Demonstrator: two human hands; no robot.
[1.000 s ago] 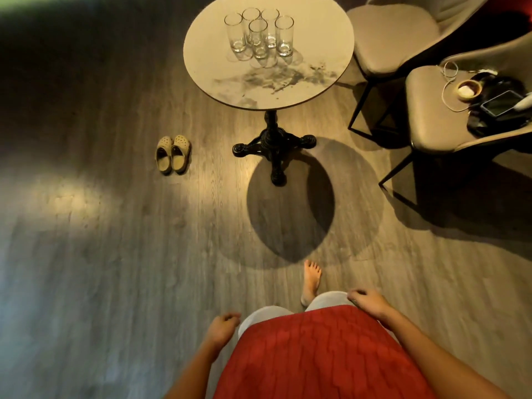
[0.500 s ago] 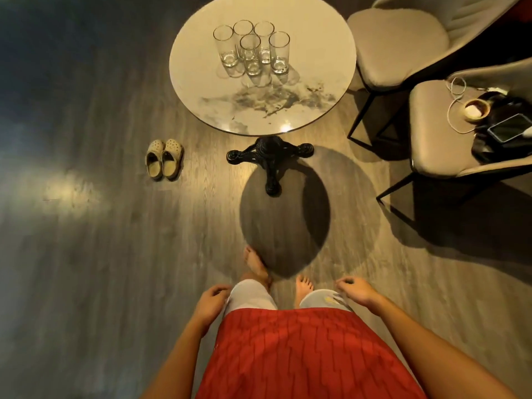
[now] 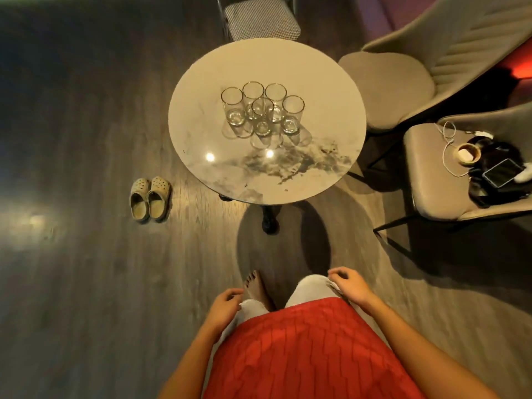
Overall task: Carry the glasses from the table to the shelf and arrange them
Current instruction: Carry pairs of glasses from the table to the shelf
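Several tall clear glasses [image 3: 262,110] with gold rims stand upright in a tight cluster on a round marble-look table [image 3: 201,145], a little beyond its middle. My left hand [image 3: 223,308] hangs by my left thigh, fingers loosely curled and holding nothing. By my right thigh is my right hand [image 3: 349,287], also without anything in it, its fingers slightly apart. Both hands are well short of the table's near edge. No shelf is in view.
The table stands on a black pedestal base [image 3: 269,218]. A pair of beige clogs [image 3: 149,201] lies on the wood floor to the left. Two padded chairs [image 3: 400,82] stand at the right; the nearer one [image 3: 431,174] holds a phone, a cable and a small bowl. A stool [image 3: 260,21] is behind the table.
I have walked towards the table, which now looks larger and nearer. My hands have stayed at my sides with nothing in them.
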